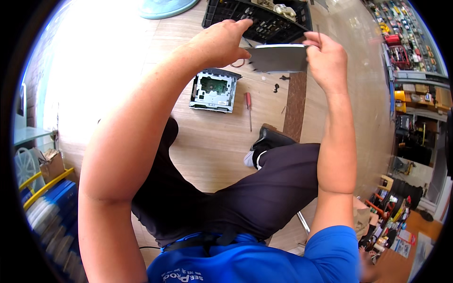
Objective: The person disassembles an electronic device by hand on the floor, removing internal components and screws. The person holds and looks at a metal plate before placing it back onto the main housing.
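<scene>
In front of me, above the floor, a flat dark grey panel with a pale upper edge is held up. My right hand grips its right edge, fingers curled around it. Beside its left corner is my left hand, fingers stretched apart and thumb near the panel; whether the thumb touches cannot be made out. Below the left hand, an opened electronic unit with a metal frame and green circuit board rests on the floor. Right of that unit lies a red-handled screwdriver.
A black plastic crate filled with parts stands beyond the panel. Small dark pieces lie on the floor. A pale blue round object is at the far left. Crowded shelves line the right side; blue-and-white items sit at left.
</scene>
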`<control>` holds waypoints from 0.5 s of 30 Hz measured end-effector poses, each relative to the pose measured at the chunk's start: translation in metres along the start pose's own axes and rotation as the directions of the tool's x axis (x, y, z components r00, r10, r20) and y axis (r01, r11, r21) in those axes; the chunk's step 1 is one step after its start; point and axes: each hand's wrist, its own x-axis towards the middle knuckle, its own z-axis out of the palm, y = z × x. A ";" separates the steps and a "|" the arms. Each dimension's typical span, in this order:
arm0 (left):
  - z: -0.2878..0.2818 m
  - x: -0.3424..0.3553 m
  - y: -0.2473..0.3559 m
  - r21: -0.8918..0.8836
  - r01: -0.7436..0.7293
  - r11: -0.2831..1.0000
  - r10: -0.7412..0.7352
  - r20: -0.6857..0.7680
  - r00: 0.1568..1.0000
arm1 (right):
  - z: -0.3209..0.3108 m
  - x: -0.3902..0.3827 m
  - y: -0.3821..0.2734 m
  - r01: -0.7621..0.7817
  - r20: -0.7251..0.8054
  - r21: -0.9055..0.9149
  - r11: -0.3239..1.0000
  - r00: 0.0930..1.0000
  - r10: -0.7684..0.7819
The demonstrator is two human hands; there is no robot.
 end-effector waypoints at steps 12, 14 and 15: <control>-0.007 0.006 -0.023 0.007 0.156 0.988 -0.143 0.440 0.886 | -0.006 -0.019 0.018 0.063 -0.049 0.249 0.967 0.997 -0.052; -0.008 0.006 -0.031 0.036 0.196 0.980 -0.194 0.403 0.895 | -0.024 -0.016 0.009 -0.025 0.006 0.196 0.980 1.000 0.025; -0.005 0.001 -0.038 0.043 0.195 0.980 -0.195 0.413 0.889 | -0.030 -0.015 -0.009 -0.102 0.013 0.213 0.972 0.995 0.102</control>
